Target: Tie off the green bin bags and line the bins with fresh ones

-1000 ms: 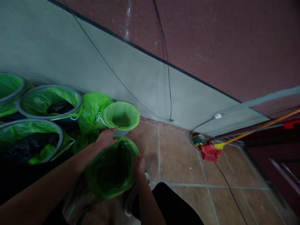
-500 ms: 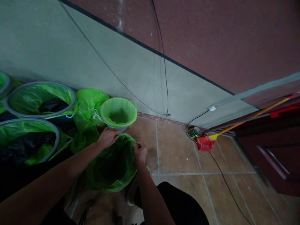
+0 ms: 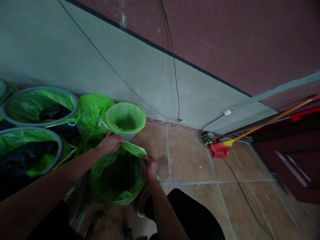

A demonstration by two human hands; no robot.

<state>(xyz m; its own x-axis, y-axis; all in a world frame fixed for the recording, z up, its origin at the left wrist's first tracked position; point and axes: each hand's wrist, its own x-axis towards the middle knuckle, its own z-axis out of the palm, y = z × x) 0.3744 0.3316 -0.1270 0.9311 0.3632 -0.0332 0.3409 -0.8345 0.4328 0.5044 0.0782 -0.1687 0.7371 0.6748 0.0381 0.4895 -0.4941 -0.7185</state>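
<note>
A green bin liner (image 3: pixel 135 148) lines the open bin (image 3: pixel 117 176) between my legs, its far edge pulled taut between my hands. My left hand (image 3: pixel 111 143) is closed on the liner at the far left of the rim. At the far right of the rim, my right hand (image 3: pixel 150 168) pinches the same edge. Just beyond my left hand stands a small bin (image 3: pixel 126 118) with a light green liner folded over its rim. Dark shadow hides the bottom of the nearer bin.
Left are large grey-rimmed bins (image 3: pixel 41 124) with green liners and black bags inside. A tied green bag (image 3: pixel 93 106) stands by the wall. Right are a red dustpan (image 3: pixel 220 150), a tin can (image 3: pixel 208 138), a yellow-orange pole (image 3: pixel 272 118) and a black cable (image 3: pixel 246 196) on the tiles.
The liner's far edge has been lifted and stretched into a flat band between my hands. My left hand has shifted slightly left and up; my right hand stays near the rim.
</note>
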